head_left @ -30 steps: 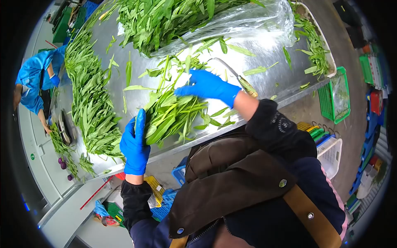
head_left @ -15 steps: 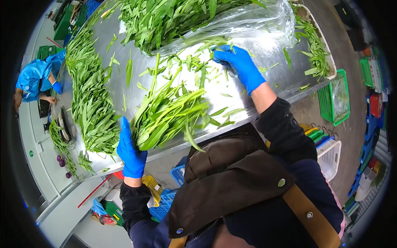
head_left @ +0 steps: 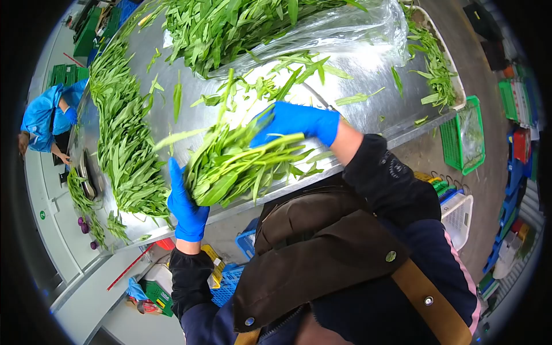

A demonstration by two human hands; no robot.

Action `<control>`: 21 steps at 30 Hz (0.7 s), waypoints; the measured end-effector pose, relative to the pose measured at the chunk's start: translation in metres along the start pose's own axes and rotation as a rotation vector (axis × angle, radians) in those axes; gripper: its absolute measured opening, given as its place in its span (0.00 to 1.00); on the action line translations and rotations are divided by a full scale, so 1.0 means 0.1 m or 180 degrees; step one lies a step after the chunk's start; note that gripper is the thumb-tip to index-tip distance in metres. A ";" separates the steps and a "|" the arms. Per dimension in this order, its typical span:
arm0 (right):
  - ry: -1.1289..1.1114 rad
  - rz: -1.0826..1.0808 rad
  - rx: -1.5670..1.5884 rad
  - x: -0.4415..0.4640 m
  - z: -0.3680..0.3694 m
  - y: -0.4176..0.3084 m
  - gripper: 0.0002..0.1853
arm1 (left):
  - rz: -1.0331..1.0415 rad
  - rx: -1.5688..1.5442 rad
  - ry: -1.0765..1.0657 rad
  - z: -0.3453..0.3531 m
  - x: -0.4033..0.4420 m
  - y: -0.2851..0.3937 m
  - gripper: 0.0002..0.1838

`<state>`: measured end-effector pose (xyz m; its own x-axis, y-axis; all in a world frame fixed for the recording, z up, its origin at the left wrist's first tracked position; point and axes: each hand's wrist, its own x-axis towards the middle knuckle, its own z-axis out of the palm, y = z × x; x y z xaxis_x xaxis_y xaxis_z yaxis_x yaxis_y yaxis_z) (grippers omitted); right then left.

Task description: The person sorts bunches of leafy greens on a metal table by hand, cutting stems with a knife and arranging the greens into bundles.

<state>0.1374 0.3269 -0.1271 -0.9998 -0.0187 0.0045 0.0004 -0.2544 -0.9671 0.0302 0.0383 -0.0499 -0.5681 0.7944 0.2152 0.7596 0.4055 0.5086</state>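
Observation:
A loose bunch of water spinach [head_left: 230, 172] lies over the near edge of the metal table, stalk ends to the right. My left hand [head_left: 187, 204], in a blue glove, holds the leafy side with the thumb pointing up. My right hand [head_left: 296, 123], also gloved in blue, reaches over the top of the bunch and closes on its stalks; the fingertips are partly hidden and blurred among the greens. Loose leaves [head_left: 299, 72] lie scattered just beyond the right hand.
A large heap of greens [head_left: 224, 29] rests on clear plastic [head_left: 368, 34] at the back. A long row of bunches [head_left: 123, 138] lines the left. More greens are in a white-rimmed tray [head_left: 460, 92]. Below stands a green crate [head_left: 445, 141]. A co-worker in blue [head_left: 43, 115] is at far left.
My right hand has moved left and toward me from the scattered leaves onto the bunch. More leaves stick out of the bunch's top and left. My left hand has shifted slightly right.

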 end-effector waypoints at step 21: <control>-0.1249 0.0337 -0.0943 -0.20 0.04 -0.30 0.24 | 0.0254 0.0077 -0.0160 -0.02 -0.08 -0.18 0.53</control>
<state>0.1573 0.3307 -0.0970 -0.9120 -0.4062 -0.0575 0.0392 0.0531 -0.9978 0.0207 0.0235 -0.0597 -0.4892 0.8461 0.2117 0.8096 0.3503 0.4710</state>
